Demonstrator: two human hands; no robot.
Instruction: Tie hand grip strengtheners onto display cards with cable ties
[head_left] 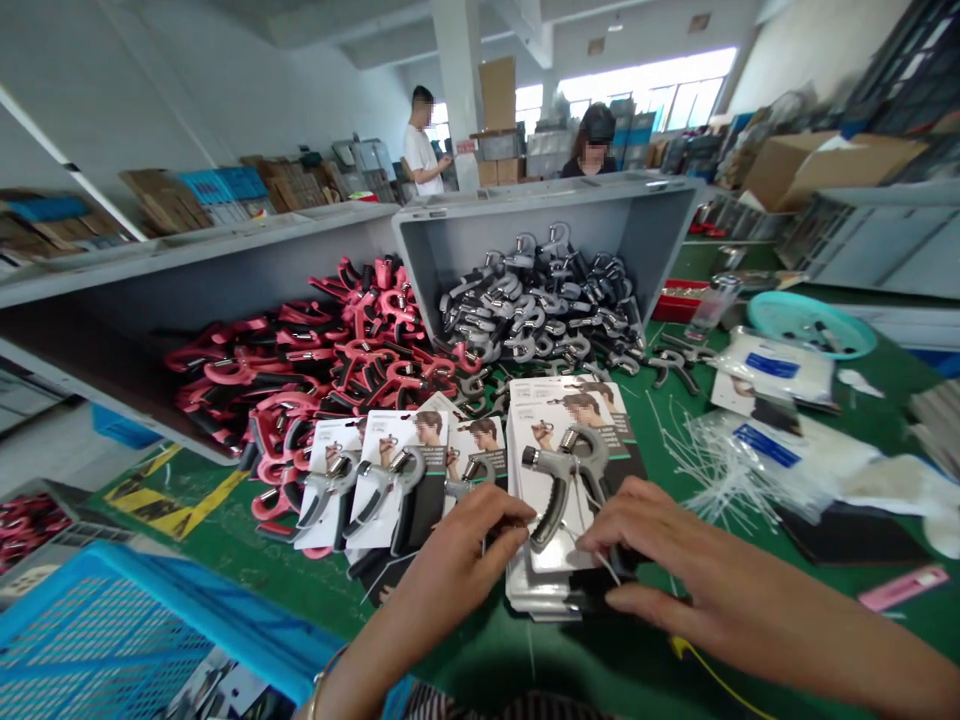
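Student: What is lying left of the hands?

Tutor: Red grips [367, 370] are crowding together; nearer, carded grips [397, 490] are lying in a row.

Student: And the hands?

Tutor: The left hand [472, 550] is bending its fingertips beside the grey grip [556, 465] — whether they are pinching anything, one cannot tell. This grip is resting on stacked cards [544, 592]. The right hand [660, 550] is grasping a white tie [611, 572] — loose ties [731, 475] are spreading beyond.
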